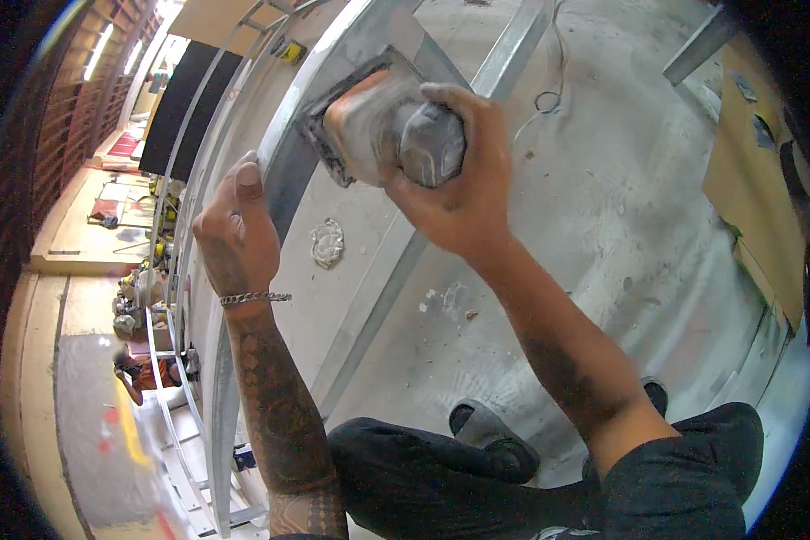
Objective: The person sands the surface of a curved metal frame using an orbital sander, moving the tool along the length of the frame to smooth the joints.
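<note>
My right hand (pixel 470 175) is wrapped round the rounded grey top of a dusty palm sander (pixel 364 126). The sander's square base pad lies tilted against the broad face of a grey metal beam (pixel 290 184). Its orange and white body is smeared, as if moving. To the left, my left hand (pixel 236 229) grips the edge of the same beam, thumb on the near side and fingers mostly hidden behind it. A chain bracelet circles that wrist.
Another metal bar (pixel 373 310) crosses below the sander. A crumpled white scrap (pixel 327 243) and a looped cord (pixel 546 102) lie on the dusty floor. Cardboard (pixel 754 184) is at the right. Further left, a person (pixel 144 373) is beyond the curved frame rails (pixel 157 346).
</note>
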`<state>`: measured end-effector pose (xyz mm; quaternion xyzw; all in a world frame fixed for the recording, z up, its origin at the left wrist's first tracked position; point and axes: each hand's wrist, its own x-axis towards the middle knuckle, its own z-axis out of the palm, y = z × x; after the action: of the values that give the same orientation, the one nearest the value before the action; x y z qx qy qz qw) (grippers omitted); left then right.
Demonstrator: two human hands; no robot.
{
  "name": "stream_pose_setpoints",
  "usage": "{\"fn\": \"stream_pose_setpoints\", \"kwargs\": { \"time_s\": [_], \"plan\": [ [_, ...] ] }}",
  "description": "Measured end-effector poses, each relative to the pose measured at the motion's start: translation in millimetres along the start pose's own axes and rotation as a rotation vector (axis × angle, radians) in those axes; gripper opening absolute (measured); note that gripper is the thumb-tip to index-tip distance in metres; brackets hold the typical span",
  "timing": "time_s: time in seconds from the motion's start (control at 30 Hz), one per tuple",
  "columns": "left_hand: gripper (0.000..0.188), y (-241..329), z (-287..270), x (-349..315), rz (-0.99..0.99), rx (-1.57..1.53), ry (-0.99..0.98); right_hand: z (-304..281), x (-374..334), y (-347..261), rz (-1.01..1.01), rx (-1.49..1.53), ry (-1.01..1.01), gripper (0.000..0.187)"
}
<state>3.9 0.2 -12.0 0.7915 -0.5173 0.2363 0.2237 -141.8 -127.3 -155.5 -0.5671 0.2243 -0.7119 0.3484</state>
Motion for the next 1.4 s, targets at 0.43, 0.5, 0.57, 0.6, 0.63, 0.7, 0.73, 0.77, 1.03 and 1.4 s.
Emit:
{"fn": "stream_pose_setpoints", "kwargs": {
  "time_s": [0.43,0.5,0.57,0.6,0.63,0.7,0.73,0.77,1.03,1.4],
  "plan": [
    [0.071,0.7,0.4,-2.0,-0.019,-0.029,0.016,13.1,-54.1,-2.0,0.467,0.507,-0.015,0.084],
    [0.071,-1.4,1.2,-1.7,-0.019,-0.078,0.022,9.4,-50.4,-2.6,0.551,0.592,-0.029,0.088],
    [0.071,0.0,-1.0,-0.6,-0.026,-0.079,0.010,7.8,-47.4,5.5,0.576,0.614,-0.042,0.088],
    [0.071,0.5,-0.5,-0.9,-0.034,-0.085,-0.003,6.6,-44.9,9.0,0.599,0.632,-0.055,0.087],
    [0.071,1.9,-0.2,-1.6,-0.035,-0.087,-0.003,4.5,-43.1,11.0,0.599,0.630,-0.057,0.087],
    [0.071,5.2,-1.1,-2.4,-0.065,-0.052,-0.021,1.0,-38.1,11.7,0.872,0.879,-0.083,0.082],
    [0.071,4.2,-0.6,-2.0,-0.066,-0.053,-0.021,2.0,-37.1,12.1,0.872,0.878,-0.084,0.082],
    [0.071,2.6,1.0,-1.5,-0.057,-0.068,-0.014,3.3,-36.4,12.3,0.865,0.892,-0.043,0.082],
    [0.074,-0.2,2.2,-1.6,-0.009,-0.077,0.009,13.8,-26.9,14.3,0.909,0.951,0.064,0.078],
    [0.069,-0.5,-2.5,-2.5,-0.001,-0.045,-0.012,31.2,-46.2,29.3,1.141,1.475,0.047,0.061]
  ]
}}
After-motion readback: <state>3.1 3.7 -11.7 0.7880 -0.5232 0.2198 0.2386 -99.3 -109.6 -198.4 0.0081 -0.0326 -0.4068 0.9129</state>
